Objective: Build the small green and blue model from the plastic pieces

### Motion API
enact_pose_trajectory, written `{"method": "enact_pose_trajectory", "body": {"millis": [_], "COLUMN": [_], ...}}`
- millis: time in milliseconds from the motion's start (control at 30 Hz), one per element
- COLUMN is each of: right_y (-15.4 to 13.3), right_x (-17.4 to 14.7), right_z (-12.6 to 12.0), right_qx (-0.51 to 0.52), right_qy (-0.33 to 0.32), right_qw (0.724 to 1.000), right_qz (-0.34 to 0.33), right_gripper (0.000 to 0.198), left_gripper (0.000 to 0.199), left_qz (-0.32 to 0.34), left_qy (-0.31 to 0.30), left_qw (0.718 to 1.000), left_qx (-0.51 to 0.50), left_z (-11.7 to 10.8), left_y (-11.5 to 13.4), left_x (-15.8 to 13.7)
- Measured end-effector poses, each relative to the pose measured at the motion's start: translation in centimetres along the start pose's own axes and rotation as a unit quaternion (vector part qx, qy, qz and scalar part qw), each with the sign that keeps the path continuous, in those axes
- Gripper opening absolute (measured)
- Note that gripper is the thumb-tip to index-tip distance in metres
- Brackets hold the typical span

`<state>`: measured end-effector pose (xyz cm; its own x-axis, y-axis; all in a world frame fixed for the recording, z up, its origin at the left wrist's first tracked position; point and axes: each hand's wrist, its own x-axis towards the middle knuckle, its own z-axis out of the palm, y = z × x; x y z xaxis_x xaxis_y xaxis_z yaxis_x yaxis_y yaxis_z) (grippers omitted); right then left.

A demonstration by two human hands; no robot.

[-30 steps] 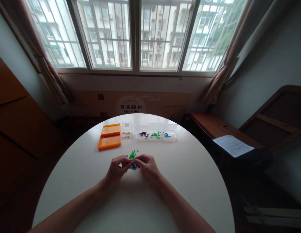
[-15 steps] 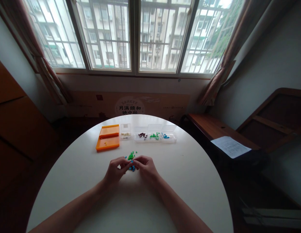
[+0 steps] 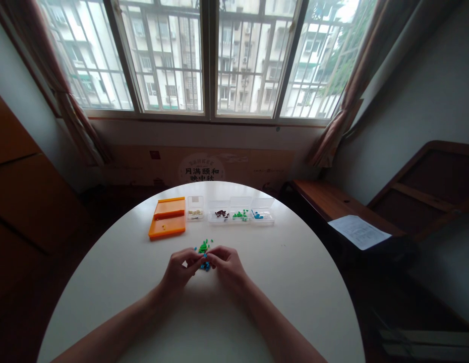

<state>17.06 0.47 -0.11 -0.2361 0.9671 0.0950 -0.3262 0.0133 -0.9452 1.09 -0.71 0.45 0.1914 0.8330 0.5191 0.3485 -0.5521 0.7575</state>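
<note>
Fingertips of my left hand (image 3: 181,264) and my right hand (image 3: 227,262) meet in a pinch over the middle of the table. Between them is a small blue piece (image 3: 205,255), gripped from both sides; its exact kind is too small to make out. Just beyond the fingers lies a little heap of green pieces (image 3: 203,247). Below the fingertips, partly covered by them, are more blue pieces (image 3: 205,267) with some dark ones among them.
On the round white table (image 3: 295,297) an orange two-part tray (image 3: 167,234) holds a few yellow bits. Beside it stand a clear box (image 3: 195,217) of cream pieces and lidded clear boxes (image 3: 240,220) with brown, green and blue pieces. A paper sheet (image 3: 359,232) lies at right.
The view has tilted up slightly, so the table sits a little lower. Both hands keep their pinch on the blue piece, with hardly any shift.
</note>
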Motion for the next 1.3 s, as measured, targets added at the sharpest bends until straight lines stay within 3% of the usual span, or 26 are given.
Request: {"method": "enact_pose_trajectory", "body": {"millis": [1300], "right_y": [0.2], "right_x": [0.09], "right_z": [-0.21], "right_qx": [-0.023], "right_qy": [0.0], "right_qw": [1.0], "right_qz": [-0.001], "right_gripper": [0.028], "left_gripper": [0.016], "left_qz": [0.002], "left_qy": [-0.002], "left_qw": [1.0], "left_qx": [0.009], "left_z": [0.01], "left_y": [-0.11], "left_x": [-0.09]}}
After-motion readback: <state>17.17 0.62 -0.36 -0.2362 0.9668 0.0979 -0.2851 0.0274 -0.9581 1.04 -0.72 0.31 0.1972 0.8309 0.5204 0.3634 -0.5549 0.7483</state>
